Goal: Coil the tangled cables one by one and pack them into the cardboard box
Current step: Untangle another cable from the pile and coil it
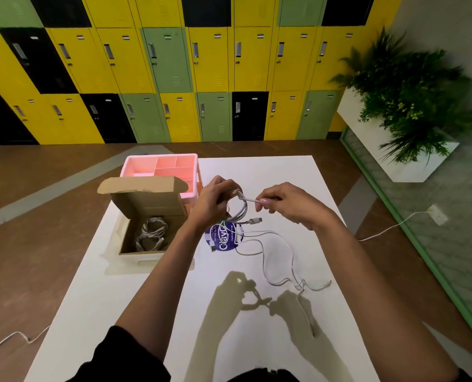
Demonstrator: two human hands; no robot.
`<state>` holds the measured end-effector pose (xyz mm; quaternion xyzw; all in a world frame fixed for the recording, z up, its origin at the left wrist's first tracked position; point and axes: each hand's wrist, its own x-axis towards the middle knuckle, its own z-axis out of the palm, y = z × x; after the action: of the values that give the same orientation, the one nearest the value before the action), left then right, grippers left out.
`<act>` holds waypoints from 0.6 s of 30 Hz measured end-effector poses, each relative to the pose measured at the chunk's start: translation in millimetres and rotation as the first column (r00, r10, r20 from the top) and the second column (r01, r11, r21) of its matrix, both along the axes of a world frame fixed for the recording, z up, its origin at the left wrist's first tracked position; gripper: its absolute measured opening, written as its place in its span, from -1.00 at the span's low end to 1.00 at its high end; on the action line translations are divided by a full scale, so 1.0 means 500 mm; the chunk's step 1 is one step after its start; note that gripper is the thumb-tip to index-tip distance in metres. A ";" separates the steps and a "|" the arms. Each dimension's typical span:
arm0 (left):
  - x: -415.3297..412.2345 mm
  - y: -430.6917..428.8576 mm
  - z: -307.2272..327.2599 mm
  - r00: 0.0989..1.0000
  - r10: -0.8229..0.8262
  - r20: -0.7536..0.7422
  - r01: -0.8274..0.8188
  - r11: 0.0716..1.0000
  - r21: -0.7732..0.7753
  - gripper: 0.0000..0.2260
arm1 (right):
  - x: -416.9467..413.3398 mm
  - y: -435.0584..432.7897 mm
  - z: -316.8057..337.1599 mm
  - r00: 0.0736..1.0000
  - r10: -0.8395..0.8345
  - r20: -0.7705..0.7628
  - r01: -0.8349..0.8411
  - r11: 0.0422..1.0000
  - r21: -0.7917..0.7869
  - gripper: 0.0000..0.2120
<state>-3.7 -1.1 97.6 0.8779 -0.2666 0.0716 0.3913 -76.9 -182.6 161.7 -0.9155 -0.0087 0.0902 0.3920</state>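
Note:
My left hand holds a small coil of white cable above the table, and a USB plug hangs from the coil. My right hand pinches the free end of the same cable just to the right of the coil. More loose white cables lie tangled on the white table below my hands. The open cardboard box stands at the left with coiled white cables inside it.
A pink compartment tray sits behind the box. A round blue-and-white label lies on the table under my hands. Coloured lockers fill the back wall, a planter stands at the right, and white cords run along the floor on both sides.

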 end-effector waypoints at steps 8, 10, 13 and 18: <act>-0.020 0.006 -0.008 0.948 -0.107 -0.299 0.061 0.985 -0.159 -0.94 | -0.002 -0.018 -0.018 0.995 0.001 -0.101 0.015 0.987 0.159 -0.84; -0.035 -0.005 -0.011 0.934 -0.053 -0.353 -0.022 0.979 -0.205 -0.91 | -0.003 -0.014 -0.026 0.994 -0.017 -0.110 0.035 0.986 0.163 -0.84; -0.048 -0.029 -0.008 0.957 0.095 -0.274 -0.149 0.972 -0.182 -0.88 | -0.006 -0.010 -0.039 0.991 -0.065 -0.117 0.086 0.978 0.188 -0.84; -0.062 -0.052 0.005 0.970 0.155 -0.190 -0.211 0.923 -0.321 -0.86 | -0.002 -0.008 -0.048 0.983 -0.171 -0.068 0.179 0.971 0.156 -0.86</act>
<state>-34.6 -26.9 100.1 0.8214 -0.1346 0.0817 0.5482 -77.7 -186.8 137.7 -0.8752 0.0753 0.0789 0.4713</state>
